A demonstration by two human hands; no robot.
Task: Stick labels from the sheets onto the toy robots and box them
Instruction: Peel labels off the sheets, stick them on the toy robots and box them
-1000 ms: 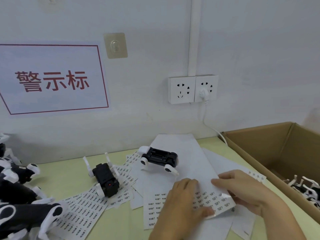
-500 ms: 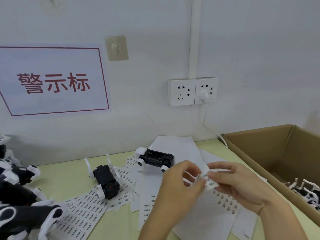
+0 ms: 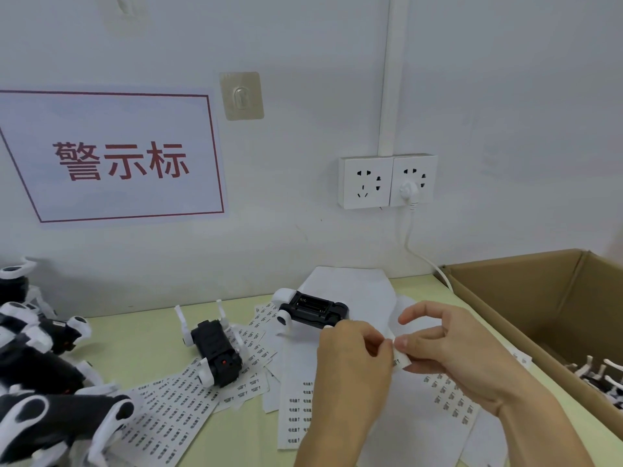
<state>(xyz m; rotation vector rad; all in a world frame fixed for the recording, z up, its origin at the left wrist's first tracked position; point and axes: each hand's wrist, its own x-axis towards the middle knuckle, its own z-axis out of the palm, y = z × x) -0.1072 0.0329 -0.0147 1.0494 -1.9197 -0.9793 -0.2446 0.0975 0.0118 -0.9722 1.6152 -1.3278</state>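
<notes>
White paper label sheets (image 3: 414,429) printed with rows of small black text spread over the near middle of the pale green surface (image 3: 148,345), overlapping, some blank side up. Just above them, both hands raised and meeting: left hand (image 3: 350,369) with fingers curled, right hand (image 3: 451,348) with thumb and forefinger closed, index finger arched above. Small white label (image 3: 399,357) pinched between the fingertips of both grips, held off the sheets. More label sheets (image 3: 175,412) fanned toward the near left, partly under a black-and-white toy robot (image 3: 215,355) lying on its back, white legs up, red dot on its body. Near left corner crowded with a heap of further black-and-white toy robots (image 3: 40,382), touching one another. Behind the hands, toward the far middle, another black toy robot with white wheel-like ends (image 3: 310,310), underside up, battery bay showing, resting on a blank white sheet (image 3: 354,288). Along the right edge, open brown cardboard box (image 3: 539,298), white-limbed toy robots (image 3: 600,375) lying in its near end. Beyond the far edge, white wall with a red-bordered paper sign bearing red Chinese characters (image 3: 114,156), a clear adhesive hook (image 3: 241,96), a pair of white wall sockets (image 3: 387,182) and a white plug with cable (image 3: 409,192) trailing down behind the box.
</notes>
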